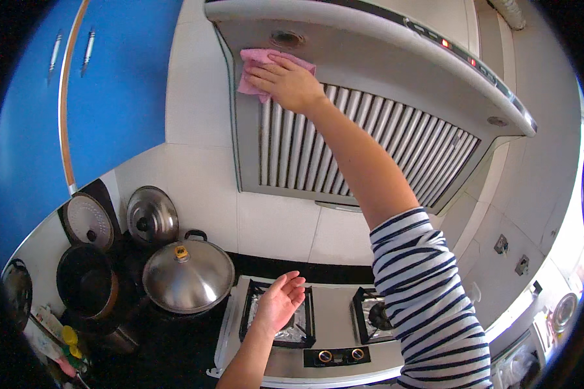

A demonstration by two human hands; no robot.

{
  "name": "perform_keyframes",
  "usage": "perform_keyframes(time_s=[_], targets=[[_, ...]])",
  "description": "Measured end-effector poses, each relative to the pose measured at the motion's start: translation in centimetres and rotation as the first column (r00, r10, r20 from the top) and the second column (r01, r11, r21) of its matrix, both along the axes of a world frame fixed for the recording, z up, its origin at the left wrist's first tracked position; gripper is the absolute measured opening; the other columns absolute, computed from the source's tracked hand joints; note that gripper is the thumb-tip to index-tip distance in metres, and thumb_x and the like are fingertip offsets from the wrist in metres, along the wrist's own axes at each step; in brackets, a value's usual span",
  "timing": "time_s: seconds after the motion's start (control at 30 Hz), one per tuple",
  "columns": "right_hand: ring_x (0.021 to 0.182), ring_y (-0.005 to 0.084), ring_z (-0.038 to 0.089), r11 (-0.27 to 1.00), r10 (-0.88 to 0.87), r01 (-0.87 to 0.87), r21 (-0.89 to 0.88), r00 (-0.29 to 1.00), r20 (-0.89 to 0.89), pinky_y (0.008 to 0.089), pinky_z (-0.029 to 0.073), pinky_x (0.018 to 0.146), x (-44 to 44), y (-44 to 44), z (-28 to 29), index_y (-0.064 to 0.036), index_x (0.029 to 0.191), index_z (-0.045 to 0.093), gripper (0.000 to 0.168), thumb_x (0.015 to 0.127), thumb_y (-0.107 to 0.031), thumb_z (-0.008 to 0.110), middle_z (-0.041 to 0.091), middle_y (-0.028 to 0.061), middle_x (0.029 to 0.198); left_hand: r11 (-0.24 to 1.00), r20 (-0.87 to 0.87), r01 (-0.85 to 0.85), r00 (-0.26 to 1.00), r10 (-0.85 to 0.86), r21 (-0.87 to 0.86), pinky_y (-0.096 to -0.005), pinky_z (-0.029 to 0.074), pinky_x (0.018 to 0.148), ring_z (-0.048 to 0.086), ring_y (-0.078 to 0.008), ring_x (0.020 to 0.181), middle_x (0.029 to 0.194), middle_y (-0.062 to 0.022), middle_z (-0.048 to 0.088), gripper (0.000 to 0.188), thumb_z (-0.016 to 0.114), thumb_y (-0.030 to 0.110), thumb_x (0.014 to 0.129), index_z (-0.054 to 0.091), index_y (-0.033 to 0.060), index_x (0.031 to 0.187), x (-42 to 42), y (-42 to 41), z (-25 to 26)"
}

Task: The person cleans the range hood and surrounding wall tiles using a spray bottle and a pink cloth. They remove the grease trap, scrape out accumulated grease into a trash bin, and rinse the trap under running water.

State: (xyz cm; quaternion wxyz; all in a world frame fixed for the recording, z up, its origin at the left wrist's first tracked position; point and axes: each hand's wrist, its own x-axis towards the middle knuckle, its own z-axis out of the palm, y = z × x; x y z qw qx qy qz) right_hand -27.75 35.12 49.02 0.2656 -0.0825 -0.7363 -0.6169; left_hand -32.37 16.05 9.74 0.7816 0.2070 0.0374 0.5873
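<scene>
My right hand lies spread over a pink cloth, pressing it to the underside of a grey range hood. The cloth sits at the hood's left side, between a round lamp recess and the slatted metal filter. Below, my left hand hovers over the left burner of a gas stove. It holds nothing, with palm up and fingers loosely bent. The striped sleeve of my right arm crosses in front of the filter and part of the right burner.
A domed lidded wok stands left of the stove. Beside it are a dark pot and lids leaning on the wall, one of them steel. Blue cabinets hang at upper left. Wall sockets are at right.
</scene>
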Motion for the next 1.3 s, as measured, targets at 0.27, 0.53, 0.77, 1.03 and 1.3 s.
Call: perform_keyframes(time_s=[0.27, 0.53, 0.77, 1.03, 1.3], targets=[[0.127, 0.02, 0.042, 0.986, -0.164, 0.158, -0.056, 0.98, -0.115, 0.042, 0.036, 0.103, 26.0, 0.1, -1.6, -0.02, 0.133, 0.045, 0.063, 0.073, -0.027, 0.063, 0.044, -0.0025, 0.139, 0.998, -0.082, 0.029, 0.996, -0.033, -0.055, -0.0312, 0.047, 0.085, 0.059, -0.0162, 0.089, 0.103, -0.0077, 0.064, 0.028, 0.054, 0.025, 0.093, 0.059, 0.0051, 0.112, 3.7, 1.3, -1.6], [0.13, 0.0271, 0.038, 0.965, -0.165, 0.25, 0.077, 0.811, -0.562, 0.0411, 0.028, 0.108, 39.0, 1.4, -4.6, -0.015, 0.133, 0.045, 0.059, 0.075, -0.006, 0.055, 0.044, 0.0065, 0.138, 0.992, -0.123, 0.022, 0.992, -0.038, -0.123, -0.0326, 0.047, 0.084, 0.059, -0.0183, 0.09, 0.101, -0.0081, 0.065, 0.026, 0.055, 0.024, 0.092, 0.061, 0.0048, 0.108, 5.7, 0.7, -3.1], [0.116, 0.0205, 0.049, 0.978, 0.203, -0.183, 0.103, 0.947, -0.25, 0.0387, 0.038, 0.098, 16.7, 1.2, -3.0, -0.016, 0.106, 0.061, 0.029, 0.078, -0.016, 0.055, 0.057, -0.0001, 0.116, 0.991, -0.101, -0.042, 0.994, 0.03, -0.125, -0.0341, 0.047, 0.081, 0.059, -0.0201, 0.087, 0.1, -0.0096, 0.065, 0.027, 0.054, 0.021, 0.092, 0.059, 0.0029, 0.11, 6.5, 0.4, -2.6], [0.126, 0.0186, 0.043, 0.993, -0.09, 0.085, -0.077, 0.994, -0.063, 0.0394, 0.034, 0.105, 33.7, -0.3, -1.4, -0.019, 0.122, 0.054, 0.047, 0.076, -0.011, 0.055, 0.049, -0.0028, 0.134, 0.982, -0.091, 0.038, 0.994, -0.056, -0.184, -0.0338, 0.048, 0.08, 0.059, -0.0203, 0.086, 0.098, -0.0105, 0.064, 0.024, 0.054, 0.019, 0.091, 0.059, 0.0026, 0.108, 11.8, 1.0, -3.2], [0.124, 0.0257, 0.045, 0.955, -0.279, 0.291, -0.062, 0.804, -0.525, 0.0401, 0.033, 0.106, 56.0, -5.0, -3.9, -0.01, 0.126, 0.052, 0.052, 0.075, 0.001, 0.056, 0.052, 0.0043, 0.131, 0.968, -0.167, 0.143, 0.97, -0.179, -0.208, -0.0339, 0.047, 0.083, 0.059, -0.0198, 0.089, 0.099, -0.0093, 0.064, 0.023, 0.058, 0.019, 0.089, 0.061, 0.0045, 0.107, 15.7, 1.8, -4.6]])
